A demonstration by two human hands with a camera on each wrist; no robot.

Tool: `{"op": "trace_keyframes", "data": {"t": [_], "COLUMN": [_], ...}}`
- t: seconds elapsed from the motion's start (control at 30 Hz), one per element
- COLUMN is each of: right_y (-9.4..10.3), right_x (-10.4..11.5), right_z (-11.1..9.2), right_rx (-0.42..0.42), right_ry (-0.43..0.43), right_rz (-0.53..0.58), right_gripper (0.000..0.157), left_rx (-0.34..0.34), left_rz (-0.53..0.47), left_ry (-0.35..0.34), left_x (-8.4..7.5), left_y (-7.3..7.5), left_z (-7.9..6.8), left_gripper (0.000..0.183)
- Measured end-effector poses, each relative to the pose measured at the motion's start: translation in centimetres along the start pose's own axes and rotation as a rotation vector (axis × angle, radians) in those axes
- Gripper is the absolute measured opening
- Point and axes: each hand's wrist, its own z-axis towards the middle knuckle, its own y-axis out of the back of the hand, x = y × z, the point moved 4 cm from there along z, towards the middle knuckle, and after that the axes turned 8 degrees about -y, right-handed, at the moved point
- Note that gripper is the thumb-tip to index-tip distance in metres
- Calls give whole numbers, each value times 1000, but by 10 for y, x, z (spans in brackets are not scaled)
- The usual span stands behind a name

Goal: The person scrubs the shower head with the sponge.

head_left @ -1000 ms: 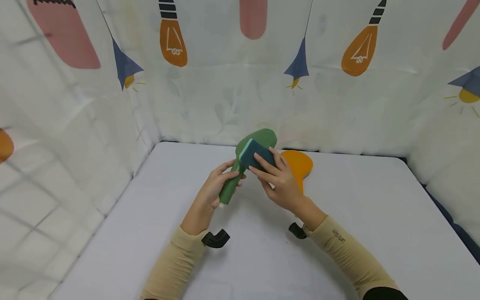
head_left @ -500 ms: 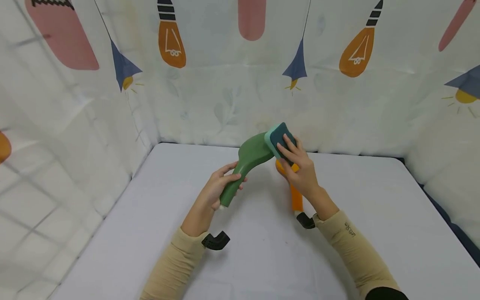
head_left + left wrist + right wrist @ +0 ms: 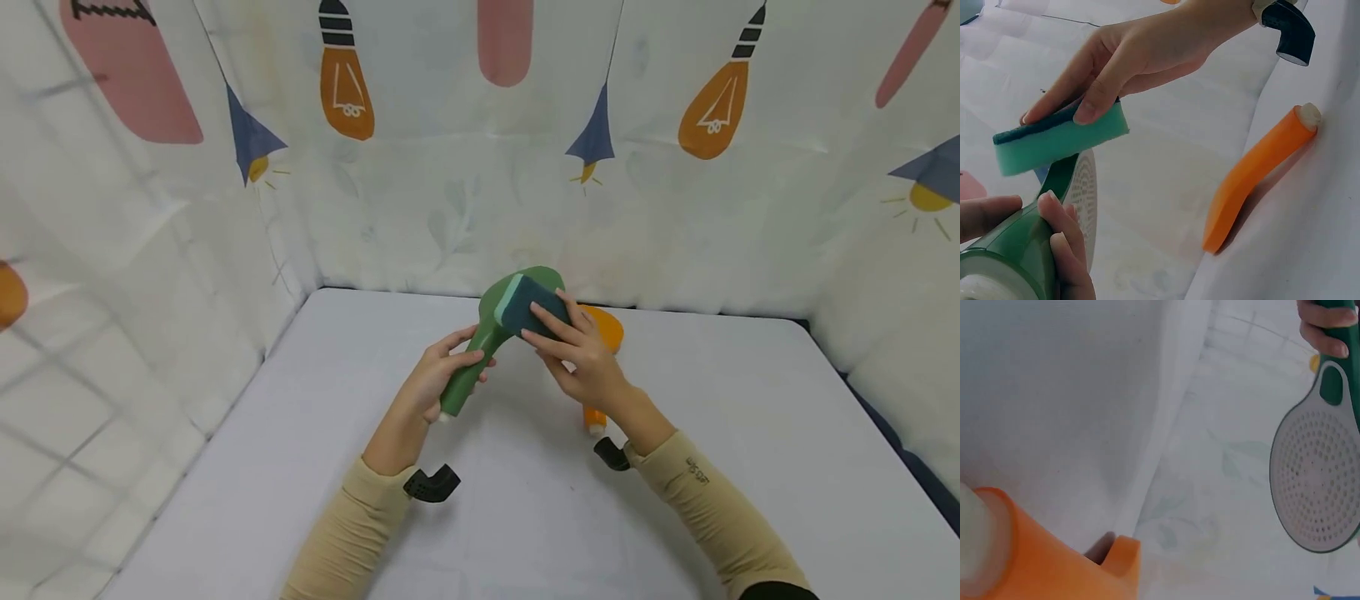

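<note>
My left hand (image 3: 427, 379) grips a green shower head (image 3: 487, 329) by its handle, holding it tilted above the table. In the right wrist view its pale, perforated spray face (image 3: 1316, 481) shows. My right hand (image 3: 588, 358) pinches a two-layer sponge (image 3: 534, 308), with a dark scouring side and a light green side. The left wrist view has the sponge's light side (image 3: 1060, 147) towards the back of the shower head; whether they touch is hard to tell. An orange shower head (image 3: 609, 331) lies on the table beyond my right hand, partly hidden by it.
A white-covered table (image 3: 300, 467) stretches under both arms, its far edge close to a printed curtain (image 3: 465, 200). Curved black pieces (image 3: 432, 483) sit at both wrists. In the right wrist view the orange shower head (image 3: 1072, 569) looms very close.
The sponge first moved right to the edge of the green shower head, then came back left over its back. My left hand kept its grip with little movement.
</note>
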Motion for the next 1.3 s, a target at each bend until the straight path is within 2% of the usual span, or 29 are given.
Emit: {"op": "trace_keyframes", "data": {"t": [0.07, 0.17, 0.23, 0.3, 0.4, 0.53, 0.7, 0.8, 0.97, 1.17, 1.3], "right_y": [6, 16, 20, 21, 19, 10, 2, 4, 14, 21, 22], "right_x": [-7, -18, -24, -26, -23, -11, 1, -1, -17, -36, -37], "right_z": [2, 5, 6, 5, 2, -1, 1, 5, 8, 5, 3], "right_rx": [-49, -127, -156, -165, -136, -66, 22, 39, 3, -34, -36], "right_ry": [-49, -150, -215, -247, -226, -122, -17, -28, -184, -384, -446], "right_rz": [32, 73, 80, 57, 2, -69, -84, -65, -14, 17, -4], "right_gripper": [27, 37, 45, 46, 46, 43, 31, 34, 43, 40, 41], "left_rx": [8, 25, 47, 72, 89, 90, 119, 122, 121, 118, 89], "left_rz": [11, 36, 64, 100, 179, 282, 341, 370, 395, 419, 572], "left_ry": [-3, -17, -29, -40, -67, -128, -171, -182, -182, -175, -197], "left_x": [0, -3, -4, -6, -9, -14, -14, -13, -12, -9, -10], "left_y": [0, 0, 0, 1, 4, 6, 0, -5, -10, -13, -17], "left_z": [0, -2, -3, -5, -6, -8, -8, -8, -9, -10, -13], "left_gripper": [57, 58, 59, 61, 64, 66, 67, 66, 66, 67, 67]}}
